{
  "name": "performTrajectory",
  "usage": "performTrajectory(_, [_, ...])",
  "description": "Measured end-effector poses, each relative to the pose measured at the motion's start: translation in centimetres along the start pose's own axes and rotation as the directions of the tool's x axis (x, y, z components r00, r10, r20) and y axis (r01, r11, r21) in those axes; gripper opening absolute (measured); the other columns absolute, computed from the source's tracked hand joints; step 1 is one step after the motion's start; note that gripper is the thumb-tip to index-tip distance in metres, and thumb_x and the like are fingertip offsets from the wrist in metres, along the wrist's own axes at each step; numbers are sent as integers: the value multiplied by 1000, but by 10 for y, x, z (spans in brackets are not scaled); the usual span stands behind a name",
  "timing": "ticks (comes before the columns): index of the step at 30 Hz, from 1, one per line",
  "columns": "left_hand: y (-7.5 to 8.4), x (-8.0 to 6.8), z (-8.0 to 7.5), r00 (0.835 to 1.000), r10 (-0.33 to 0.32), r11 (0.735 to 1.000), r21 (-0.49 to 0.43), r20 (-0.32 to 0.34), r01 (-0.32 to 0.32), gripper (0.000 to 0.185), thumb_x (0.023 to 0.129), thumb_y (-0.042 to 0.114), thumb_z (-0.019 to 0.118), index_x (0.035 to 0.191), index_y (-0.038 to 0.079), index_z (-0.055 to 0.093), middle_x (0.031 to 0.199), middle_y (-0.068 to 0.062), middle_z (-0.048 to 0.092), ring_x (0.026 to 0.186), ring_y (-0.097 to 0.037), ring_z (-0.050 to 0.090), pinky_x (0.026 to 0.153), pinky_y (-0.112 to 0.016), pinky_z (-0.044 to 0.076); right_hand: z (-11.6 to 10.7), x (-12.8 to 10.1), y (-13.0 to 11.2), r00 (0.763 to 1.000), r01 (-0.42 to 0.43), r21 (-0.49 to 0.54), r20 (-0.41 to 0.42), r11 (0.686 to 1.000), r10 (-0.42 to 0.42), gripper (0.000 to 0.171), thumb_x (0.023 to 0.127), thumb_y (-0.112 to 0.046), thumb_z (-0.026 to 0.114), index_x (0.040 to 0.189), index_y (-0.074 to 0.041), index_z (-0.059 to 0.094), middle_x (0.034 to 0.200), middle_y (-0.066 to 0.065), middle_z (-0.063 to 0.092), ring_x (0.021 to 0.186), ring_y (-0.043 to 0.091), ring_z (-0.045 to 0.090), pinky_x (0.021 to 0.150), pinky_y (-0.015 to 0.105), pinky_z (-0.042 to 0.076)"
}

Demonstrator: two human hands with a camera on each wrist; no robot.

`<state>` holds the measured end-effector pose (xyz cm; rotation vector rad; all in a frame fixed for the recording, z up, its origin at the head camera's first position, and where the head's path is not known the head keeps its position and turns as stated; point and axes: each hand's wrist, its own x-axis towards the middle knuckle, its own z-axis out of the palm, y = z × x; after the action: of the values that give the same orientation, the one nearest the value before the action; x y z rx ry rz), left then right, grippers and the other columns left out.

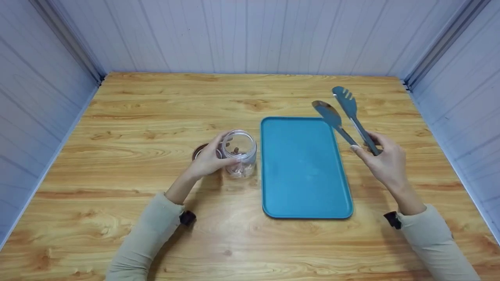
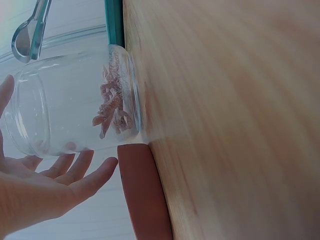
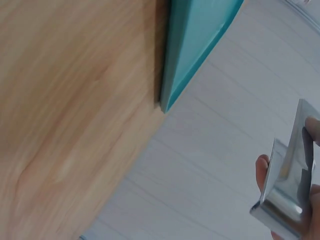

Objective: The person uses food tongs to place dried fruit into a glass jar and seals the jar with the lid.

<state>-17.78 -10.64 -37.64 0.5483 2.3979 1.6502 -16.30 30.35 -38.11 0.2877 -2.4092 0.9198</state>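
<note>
My left grip rests open against the jar, just beside the tray's left edge. My right grip pinches the tongs above the tray's far right corner; the counter beyond is free.

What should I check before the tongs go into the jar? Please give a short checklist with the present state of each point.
1. Jar has no lid on: ok; a brown lid lies beside it.
2. Left hand steadies the jar: cannot tell; the wrist view shows the fingers loose.
3. Right hand grips the tongs: ok.
4. Tongs' arms are apart: ok.
5. Tray lies beside the jar: ok.
6. Jar holds pieces to pick: ok.
</note>
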Motion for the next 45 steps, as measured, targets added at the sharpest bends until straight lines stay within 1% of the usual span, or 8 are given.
performTrajectory(3, [1,0,0,1000,1,1000,-3,6,-1,73,74,7,70,134,-1,28,128,-22,38,115,-31,39,93,-40,30,-5,-3,4,999,-41,-15,-26,999,41,43,71,-19,75,107,1,62,82,11,62,77,24,56,61,21,36])
performTrajectory(8, [1,-1,0,1000,4,1000,-31,16,-4,71,76,6,69,134,0,28,129,-23,37,118,-30,36,93,-41,32,-13,-8,13,994,-105,-53,-31,993,104,45,72,-23,74,108,1,61,80,10,62,73,25,55,62,20,35])
performTrajectory(17, [1,-1,0,1000,-2,1000,-14,10,2,72,75,6,69,134,-1,28,129,-23,37,118,-31,36,95,-38,30,-23,-15,28,977,-205,-139,25,969,210,50,74,-28,71,109,5,59,84,19,62,76,30,56,64,31,34])
performTrajectory(21, [0,-1,0,1000,-6,1000,-18,9,7,72,75,6,69,134,0,28,129,-22,37,117,-31,37,95,-39,30,-26,-15,33,963,-252,-174,52,952,264,53,76,-31,69,110,7,57,84,21,61,75,32,56,65,36,35])
performTrajectory(26, [0,-1,0,1000,-9,1000,-22,14,9,72,76,7,69,134,0,27,130,-22,37,118,-31,36,95,-40,30,-28,-14,41,944,-283,-243,98,928,314,58,77,-37,66,112,7,55,93,25,59,71,32,52,60,38,33])
performTrajectory(32, [0,-1,0,1000,3,999,-38,12,-2,72,76,7,69,134,-1,27,129,-24,36,118,-36,35,94,-42,29,-31,-15,48,933,-270,-330,143,905,331,58,78,-41,63,112,6,56,94,24,59,64,30,48,51,37,31])
performTrajectory(38, [-2,0,0,1000,23,998,-52,15,-22,72,76,7,69,134,-2,27,129,-24,35,115,-38,37,93,-42,31,-32,-18,56,953,-190,-341,159,921,256,51,76,-37,67,101,7,61,84,24,61,64,35,53,52,44,34])
performTrajectory(45, [-2,1,0,1000,19,999,-26,5,-19,73,75,7,70,134,-2,28,129,-22,36,115,-31,38,94,-40,30,-32,-22,61,954,-131,-362,207,923,217,48,76,-32,68,100,8,60,82,24,61,55,29,47,49,40,32])
